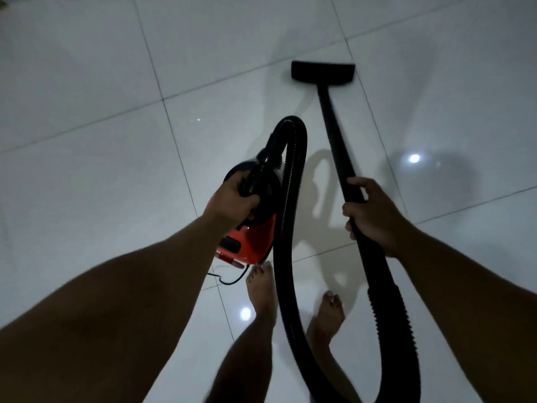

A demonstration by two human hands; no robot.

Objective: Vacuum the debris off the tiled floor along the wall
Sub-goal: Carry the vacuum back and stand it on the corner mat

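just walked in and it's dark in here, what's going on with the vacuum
A barefoot person is vacuuming a white tiled floor. The left hand grips the handle of a red vacuum, apparently carrying it. The right hand holds the black wand, whose nozzle sits on the tiles ahead. The hose loops from the vacuum down past the feet and back up to the wand. No debris or wall shows.

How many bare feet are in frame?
2. The left foot is on the tile just below the red vacuum body; the right foot is right of the black hose.
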